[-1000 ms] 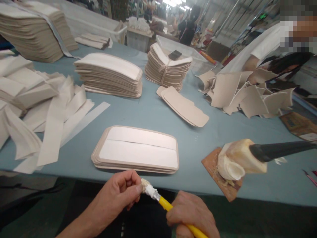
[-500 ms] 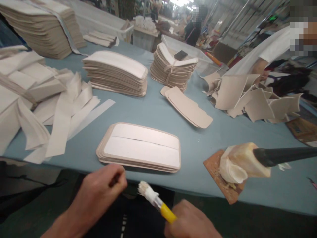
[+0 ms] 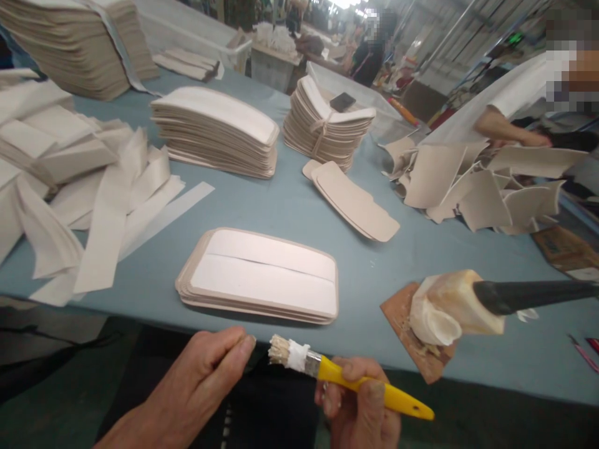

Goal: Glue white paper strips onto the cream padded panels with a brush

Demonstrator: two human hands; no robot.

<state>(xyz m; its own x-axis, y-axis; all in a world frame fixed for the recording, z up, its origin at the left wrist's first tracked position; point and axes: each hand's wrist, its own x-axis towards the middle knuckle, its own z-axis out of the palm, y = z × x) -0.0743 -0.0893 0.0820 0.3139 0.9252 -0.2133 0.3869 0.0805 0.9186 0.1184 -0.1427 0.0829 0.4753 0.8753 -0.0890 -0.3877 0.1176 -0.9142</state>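
Observation:
My right hand (image 3: pixel 360 396) grips a glue brush by its yellow handle (image 3: pixel 397 399), the bristles (image 3: pixel 279 350) pointing left and white stuff wrapped round their base. Close to the bristle tips is my left hand (image 3: pixel 213 368), thumb and fingers pressed together; whatever they may pinch is hidden. Both hands are in front of the table's near edge. Just beyond them lies a low stack of beige rounded panels (image 3: pixel 257 280), its top one bearing two white strips. A glue-caked pot (image 3: pixel 449 312) with a black rod stands on a brown board (image 3: pixel 397 305) to the right.
Loose whitish strips (image 3: pixel 103 212) heap up at the left. Farther back are a panel stack (image 3: pixel 213 134), a tied bundle (image 3: pixel 327 128) with a phone on it, and loose panels (image 3: pixel 355 202). Another person's arm (image 3: pixel 510 128) is over curled beige pieces (image 3: pixel 435 174) at the right.
My right hand has turned, so the brush lies more level and shows its whole handle. My left hand has moved slightly right and lower. The other person's arm has shifted a panel.

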